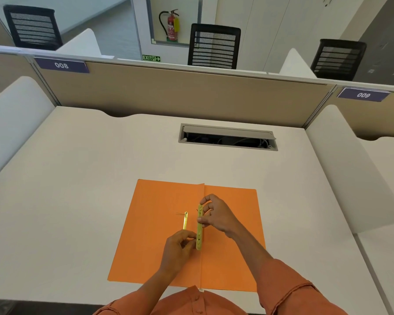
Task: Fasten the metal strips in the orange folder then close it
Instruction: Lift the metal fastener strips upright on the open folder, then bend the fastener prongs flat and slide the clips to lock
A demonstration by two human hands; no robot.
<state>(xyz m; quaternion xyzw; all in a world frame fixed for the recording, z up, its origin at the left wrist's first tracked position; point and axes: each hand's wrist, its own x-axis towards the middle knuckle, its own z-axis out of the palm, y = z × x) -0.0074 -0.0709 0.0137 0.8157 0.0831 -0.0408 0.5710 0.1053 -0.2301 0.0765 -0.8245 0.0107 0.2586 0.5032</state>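
An orange folder (150, 235) lies open flat on the white desk, its crease running away from me down the middle. A long brass metal strip (200, 228) stands along the crease. My right hand (216, 214) pinches its upper half between thumb and fingers. My left hand (180, 248) grips its lower end from the left. A second, shorter brass strip (185, 220) lies on the left leaf, a thin dark thread at its top end. Neither hand touches it.
A cable hatch (228, 137) with its flap raised sits in the desk beyond the folder. Beige partition panels (180, 94) and white side dividers (350, 169) close off the desk. Black mesh chairs stand behind the partition.
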